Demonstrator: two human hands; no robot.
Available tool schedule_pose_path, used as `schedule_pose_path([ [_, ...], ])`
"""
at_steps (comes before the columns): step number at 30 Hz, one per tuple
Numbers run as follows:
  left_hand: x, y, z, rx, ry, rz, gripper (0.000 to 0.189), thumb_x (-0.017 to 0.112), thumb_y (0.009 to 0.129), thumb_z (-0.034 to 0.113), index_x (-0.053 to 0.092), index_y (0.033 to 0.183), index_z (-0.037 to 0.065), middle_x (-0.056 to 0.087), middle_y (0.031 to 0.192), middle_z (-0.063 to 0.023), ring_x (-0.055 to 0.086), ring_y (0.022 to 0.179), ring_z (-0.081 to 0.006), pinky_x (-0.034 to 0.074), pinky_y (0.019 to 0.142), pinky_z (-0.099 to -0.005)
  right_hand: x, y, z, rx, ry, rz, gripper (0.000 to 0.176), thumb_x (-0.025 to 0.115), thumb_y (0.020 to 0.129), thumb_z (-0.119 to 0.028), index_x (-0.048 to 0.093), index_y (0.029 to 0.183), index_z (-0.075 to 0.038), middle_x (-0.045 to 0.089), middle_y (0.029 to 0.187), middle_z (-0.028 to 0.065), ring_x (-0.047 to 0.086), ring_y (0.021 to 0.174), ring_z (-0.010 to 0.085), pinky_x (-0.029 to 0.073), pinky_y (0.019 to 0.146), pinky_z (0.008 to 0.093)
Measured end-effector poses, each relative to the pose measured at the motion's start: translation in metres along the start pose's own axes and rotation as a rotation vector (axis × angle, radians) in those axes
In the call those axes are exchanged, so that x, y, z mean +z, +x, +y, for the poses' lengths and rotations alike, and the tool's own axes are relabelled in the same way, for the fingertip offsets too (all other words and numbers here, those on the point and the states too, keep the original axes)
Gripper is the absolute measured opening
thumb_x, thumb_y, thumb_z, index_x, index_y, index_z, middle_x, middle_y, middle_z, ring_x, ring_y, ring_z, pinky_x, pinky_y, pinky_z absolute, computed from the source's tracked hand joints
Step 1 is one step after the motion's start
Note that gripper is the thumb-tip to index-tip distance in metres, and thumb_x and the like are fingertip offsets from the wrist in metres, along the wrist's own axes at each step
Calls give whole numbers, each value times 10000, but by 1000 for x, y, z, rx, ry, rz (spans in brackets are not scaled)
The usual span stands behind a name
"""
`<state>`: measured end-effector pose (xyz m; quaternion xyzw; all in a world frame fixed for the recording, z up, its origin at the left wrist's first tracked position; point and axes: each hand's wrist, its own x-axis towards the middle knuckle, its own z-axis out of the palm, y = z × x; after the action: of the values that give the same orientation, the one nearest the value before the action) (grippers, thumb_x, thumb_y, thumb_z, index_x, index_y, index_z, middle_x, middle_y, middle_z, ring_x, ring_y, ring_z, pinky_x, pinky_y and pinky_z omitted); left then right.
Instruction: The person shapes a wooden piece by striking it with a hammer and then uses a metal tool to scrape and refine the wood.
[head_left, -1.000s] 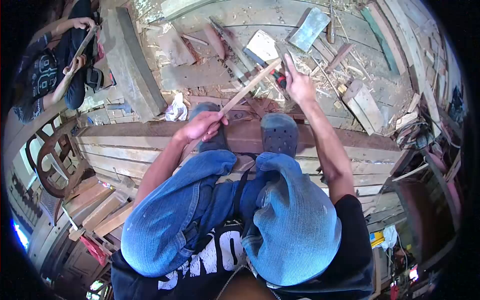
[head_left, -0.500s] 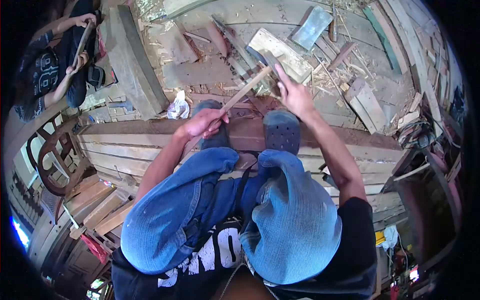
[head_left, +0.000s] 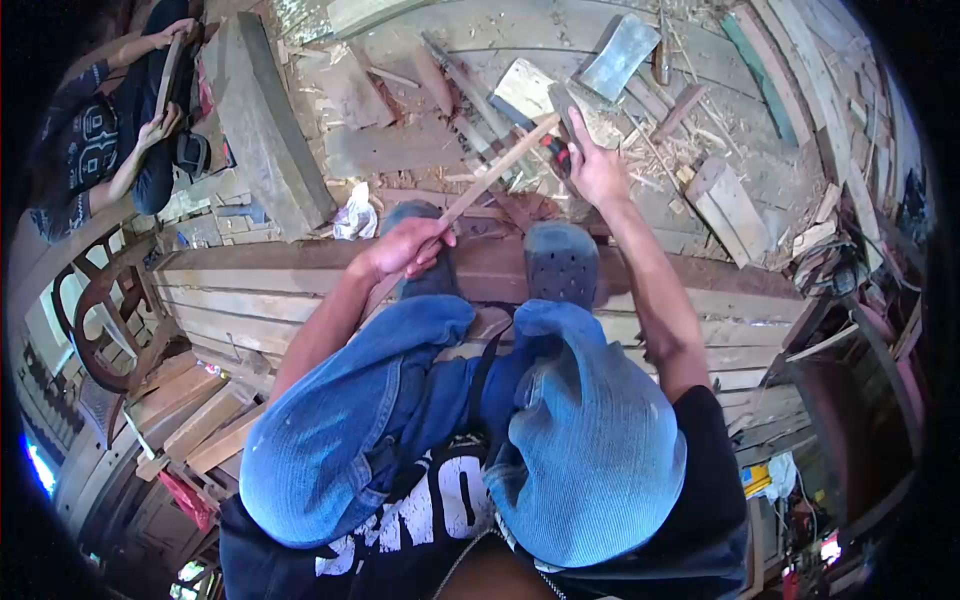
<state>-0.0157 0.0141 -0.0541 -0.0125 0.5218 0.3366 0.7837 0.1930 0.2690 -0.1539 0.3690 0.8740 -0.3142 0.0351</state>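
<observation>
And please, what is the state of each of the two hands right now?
Left hand: closed around a wooden stick.
Right hand: holding a flat, dark block, one finger stretched along it.

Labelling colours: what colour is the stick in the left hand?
The stick is light brown, clearest in the head view.

Shavings point(head_left: 728, 133) litter the plank floor point(head_left: 490, 32), with a curved wooden frame point(head_left: 106, 377) and bright light point(head_left: 40, 466) at left.

Left hand point(head_left: 408, 248) curled; right hand point(head_left: 597, 175) farther forward; both forearms point(head_left: 650, 270) angled inward.
</observation>
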Motion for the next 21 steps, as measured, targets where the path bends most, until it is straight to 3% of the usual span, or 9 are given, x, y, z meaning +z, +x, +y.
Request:
schedule_pose_path([
  [4, 2, -4, -6, -20, 83, 34, 387, 378, 1038, 352, 554, 959, 17, 378, 486, 29, 344, 344, -79, 299, 347, -222, -7, -8, -1, -7, 2, -185, 575, 448, 981, -271, 207, 1494, -373, 681, 760, 162, 653, 563, 324, 553, 528, 469],
  [5, 0, 1, -6, -24, 86, 44, 380, 376, 1039, 345, 553, 957, 18, 381, 487, 28, 344, 344, -78, 299, 346, -222, -8, -3, 8, -38, 44, -25, 561, 441, 987, -272, 220, 1493, -368, 675, 715, 139, 646, 545, 317, 548, 510, 474],
  [7, 5, -4, -4, -44, 109, 52, 373, 378, 1039, 343, 552, 952, 24, 384, 487, 28, 349, 350, -76, 300, 345, -218, -11, -5, -11, 177, 106, -302, 574, 475, 966, -269, 245, 1485, -360, 672, 759, 177, 647, 601, 380, 549, 589, 509],
  [8, 5, -3, -2, -37, 118, 51, 372, 383, 1037, 346, 553, 951, 27, 382, 487, 29, 350, 356, -74, 298, 343, -217, -4, -18, -12, -62, 87, -125, 597, 494, 953, -260, 242, 1488, -341, 671, 785, 193, 651, 637, 387, 551, 638, 514],
  [12, 4, 3, 0, 2, 153, 38, 352, 415, 1027, 358, 541, 1002, 30, 379, 498, 36, 350, 367, -66, 286, 339, -211, -4, 0, 4, 56, -28, -150, 618, 475, 959, -248, 198, 1498, -368, 683, 807, 168, 668, 648, 335, 576, 647, 483],
  [13, 6, -1, -1, 7, 175, 33, 349, 428, 1023, 364, 535, 1028, 32, 381, 507, 39, 348, 364, -64, 282, 339, -209, -31, -4, -29, 190, -10, -399, 637, 487, 952, -247, 186, 1493, -394, 686, 830, 165, 672, 666, 343, 576, 653, 488],
  [15, 14, -7, 3, -41, 124, 34, 273, 506, 1000, 309, 524, 1075, 47, 443, 548, 27, 381, 369, -61, 288, 345, -205, 2, -16, -6, -71, 17, -125, 649, 499, 948, -241, 182, 1493, -396, 683, 818, 167, 670, 665, 346, 572, 646, 486],
  [19, 30, -12, -8, 99, 228, 265, 334, 645, 915, 255, 522, 1153, 56, 595, 621, -39, 495, 397, -97, 395, 380, -266, 5, -7, 5, 43, -10, -89, 650, 497, 949, -247, 175, 1495, -395, 678, 808, 179, 666, 674, 365, 566, 658, 493],
  [21, 31, -7, -9, 376, 833, 465, 453, 654, 896, 255, 498, 1259, 32, 645, 672, -103, 609, 482, -218, 492, 477, -361, 1, -4, 7, 51, 20, -79, 645, 494, 950, -266, 172, 1495, -390, 672, 794, 191, 661, 689, 382, 558, 672, 505],
])
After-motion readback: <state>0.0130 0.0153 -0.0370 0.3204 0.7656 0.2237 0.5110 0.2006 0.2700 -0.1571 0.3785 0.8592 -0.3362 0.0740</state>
